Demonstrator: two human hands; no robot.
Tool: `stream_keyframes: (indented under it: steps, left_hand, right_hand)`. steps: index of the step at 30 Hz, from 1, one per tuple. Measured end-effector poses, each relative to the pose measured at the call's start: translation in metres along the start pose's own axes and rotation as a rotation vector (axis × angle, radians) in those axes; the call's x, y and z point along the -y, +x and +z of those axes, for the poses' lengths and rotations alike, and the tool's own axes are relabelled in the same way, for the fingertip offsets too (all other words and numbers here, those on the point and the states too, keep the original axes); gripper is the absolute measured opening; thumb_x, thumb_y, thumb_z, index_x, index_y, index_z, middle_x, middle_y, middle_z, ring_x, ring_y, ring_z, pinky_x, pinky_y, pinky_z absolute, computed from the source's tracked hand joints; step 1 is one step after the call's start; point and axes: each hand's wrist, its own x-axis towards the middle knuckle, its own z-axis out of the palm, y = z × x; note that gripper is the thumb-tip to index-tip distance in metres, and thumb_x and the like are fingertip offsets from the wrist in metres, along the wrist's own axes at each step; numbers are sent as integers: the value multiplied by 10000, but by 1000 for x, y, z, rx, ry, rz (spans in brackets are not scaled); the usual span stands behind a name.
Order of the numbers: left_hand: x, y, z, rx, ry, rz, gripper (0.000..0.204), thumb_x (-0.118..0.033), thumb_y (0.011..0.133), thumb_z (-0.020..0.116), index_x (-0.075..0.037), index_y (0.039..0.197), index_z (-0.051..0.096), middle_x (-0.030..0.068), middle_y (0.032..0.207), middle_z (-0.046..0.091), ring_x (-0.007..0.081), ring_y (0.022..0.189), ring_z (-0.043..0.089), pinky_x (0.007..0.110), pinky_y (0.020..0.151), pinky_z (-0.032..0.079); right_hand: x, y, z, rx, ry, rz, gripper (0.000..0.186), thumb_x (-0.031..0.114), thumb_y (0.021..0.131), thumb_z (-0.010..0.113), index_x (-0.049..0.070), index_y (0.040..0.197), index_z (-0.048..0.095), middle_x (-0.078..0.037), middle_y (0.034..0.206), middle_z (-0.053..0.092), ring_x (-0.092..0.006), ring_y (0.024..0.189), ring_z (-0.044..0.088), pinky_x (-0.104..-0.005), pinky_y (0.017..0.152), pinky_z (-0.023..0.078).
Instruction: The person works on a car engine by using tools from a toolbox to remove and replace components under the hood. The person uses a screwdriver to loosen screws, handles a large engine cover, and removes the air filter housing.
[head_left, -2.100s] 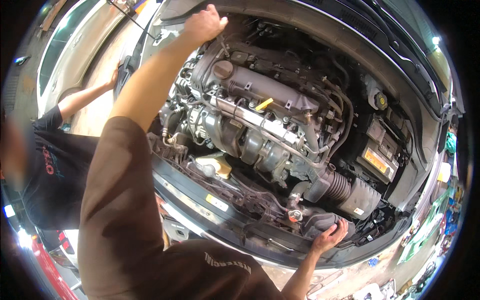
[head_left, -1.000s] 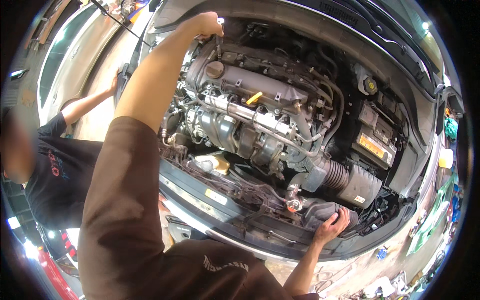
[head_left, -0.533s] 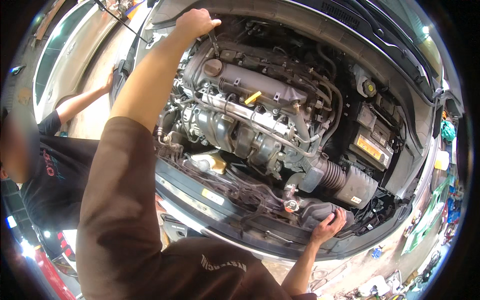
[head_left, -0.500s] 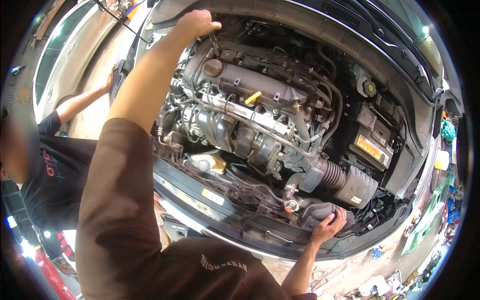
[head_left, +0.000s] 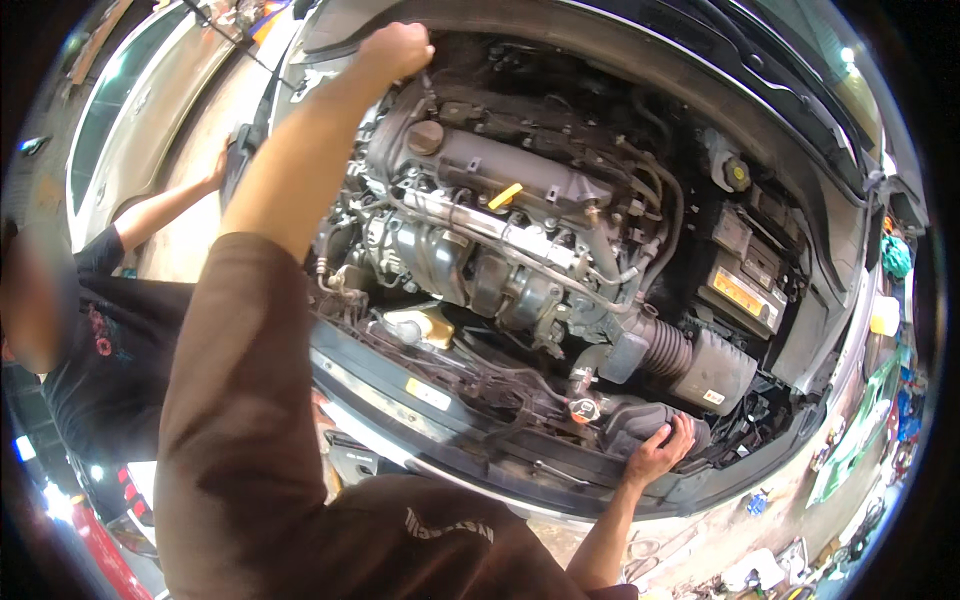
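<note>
My left arm stretches to the far left of the engine bay. My left hand (head_left: 397,50) is closed in a fist above the rear left end of the engine (head_left: 510,170). Below the fist shows a slim metal tool (head_left: 428,84), pointing down beside the oil filler cap (head_left: 425,138); its upper end is hidden in the hand and its kind is unclear. My right hand (head_left: 662,450) lies with bent, parted fingers on a black plastic air duct (head_left: 640,425) at the front edge. The radiator cap (head_left: 583,410) is just left of that duct.
A co-worker (head_left: 110,330) stands at the left, one arm reaching to the car's side. Toward the right are the battery (head_left: 745,290), the air filter box (head_left: 712,373) and a ribbed hose (head_left: 665,347). A small wrench-like tool (head_left: 560,472) lies on the front panel.
My left fist has shifted slightly left and down, and less of the tool shows beneath it. My right hand stays on the duct.
</note>
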Motion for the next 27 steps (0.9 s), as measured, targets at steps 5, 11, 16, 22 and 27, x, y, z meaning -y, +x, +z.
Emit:
stream_keyframes:
  steps: [5,11,16,22,27]
  left_hand:
    - [-24,-7,-54,48,-53,49,414,-428,934,723,-19,996,747,208,986,754,400,949,726,505,839,552]
    - [-135,-49,-88,152,-427,449,378,-397,869,782,-57,1035,788,192,915,744,344,880,720,447,827,550]
    - [-188,-62,-69,204,-455,476,326,-360,904,764,-60,1030,779,167,864,745,322,844,734,442,801,564]
    - [-197,-78,-56,64,-354,614,272,-319,984,709,-53,1026,750,112,768,737,284,783,749,418,761,570]
    - [-185,-84,-54,128,-610,390,296,-353,998,679,-63,1011,739,126,818,752,321,844,742,434,791,578]
  right_hand:
    - [2,3,-1,7,-7,15,283,118,1002,549,40,1251,658,-122,1389,655,-337,1422,517,-545,1262,251]
    - [-1,2,-3,26,-6,38,283,120,1003,551,42,1255,654,-118,1410,642,-332,1436,503,-542,1269,237]
    - [0,2,0,23,4,24,282,124,1004,552,44,1253,656,-116,1409,642,-327,1439,500,-538,1270,236]
    - [5,3,-3,10,5,37,278,121,1003,552,45,1249,658,-114,1404,644,-326,1436,502,-535,1271,238]
    - [4,5,-2,16,5,31,278,119,1002,552,46,1247,660,-111,1401,646,-325,1430,508,-537,1271,238]
